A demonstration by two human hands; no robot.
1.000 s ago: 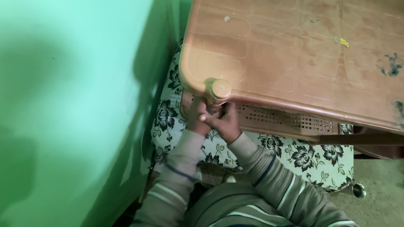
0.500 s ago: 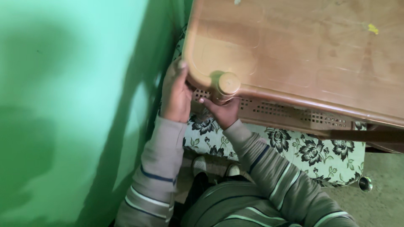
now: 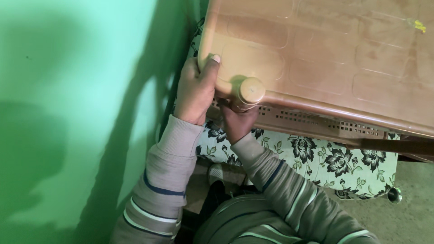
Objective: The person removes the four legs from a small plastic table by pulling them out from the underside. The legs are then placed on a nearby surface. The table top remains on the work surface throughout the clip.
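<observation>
A brown plastic table [image 3: 325, 54] fills the upper right of the head view. My left hand [image 3: 194, 92] grips its near left corner, thumb on top of the tabletop edge and fingers around the rim. My right hand [image 3: 237, 122] reaches under the corner, below a round brown leg cap [image 3: 251, 90] that sticks up through the top; its fingers are hidden beneath the table, so what they touch is unclear. A perforated shelf [image 3: 316, 124] runs under the tabletop.
A green wall [image 3: 77, 113] stands close on the left. Black-and-white floral fabric [image 3: 316, 158] lies below the table. A small metal cup [image 3: 394, 195] sits on the floor at the lower right. My striped sleeves fill the bottom.
My left hand moved from under the corner up to the table's edge and closed on it. My right hand stayed beneath the leg cap. The view shifted slightly.
</observation>
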